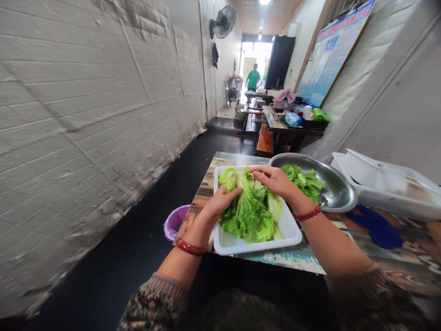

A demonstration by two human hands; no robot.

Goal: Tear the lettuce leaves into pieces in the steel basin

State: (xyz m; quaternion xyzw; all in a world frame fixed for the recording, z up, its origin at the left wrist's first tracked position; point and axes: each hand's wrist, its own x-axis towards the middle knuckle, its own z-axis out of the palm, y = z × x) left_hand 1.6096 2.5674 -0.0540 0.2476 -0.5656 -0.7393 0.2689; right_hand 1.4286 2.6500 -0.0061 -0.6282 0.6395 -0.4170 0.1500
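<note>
Both hands gripped the lettuce (250, 211) heaped in the white tray (291, 232) at the table's (303, 258) near edge: the left hand (220, 200) pressed its fingers into the left side, the right hand (274, 179) curled over the top. Just right, touching the tray's far corner, a metal bowl (336, 191) held more leaves.

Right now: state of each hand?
Left hand: gripping the lettuce in the white tray.
Right hand: fingers curled over the lettuce, pressing it.
</note>
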